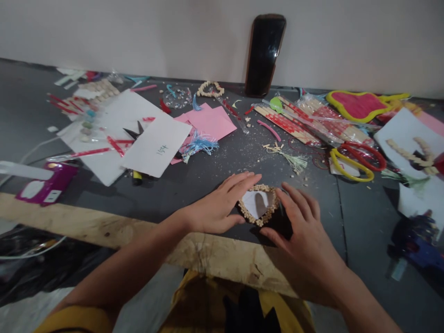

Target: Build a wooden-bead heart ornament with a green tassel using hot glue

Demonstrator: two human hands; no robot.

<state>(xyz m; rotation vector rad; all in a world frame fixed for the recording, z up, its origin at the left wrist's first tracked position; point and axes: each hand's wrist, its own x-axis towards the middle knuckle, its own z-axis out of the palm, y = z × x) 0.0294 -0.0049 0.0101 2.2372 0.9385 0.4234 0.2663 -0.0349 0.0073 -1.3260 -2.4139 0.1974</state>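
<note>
A small heart-shaped piece (258,223) with a beaded, light wooden rim and a white inside rests on the dark table near its front edge. My left hand (222,203) lies along its left side, fingers stretched out and thumb apart, fingertips at the upper left rim. On the right side my right hand (300,217) curves around the piece, thumb and fingers spread, the index fingertip close to the rim. Neither hand is closed round it.
White cards (157,148), pink paper (215,122) and a blue tassel (200,145) lie behind. Red-and-yellow scissors (364,157) are at right, near wrapped sticks (287,122). A phone (265,55) leans on the wall. Glue guns sit at far left (48,182) and far right (416,240).
</note>
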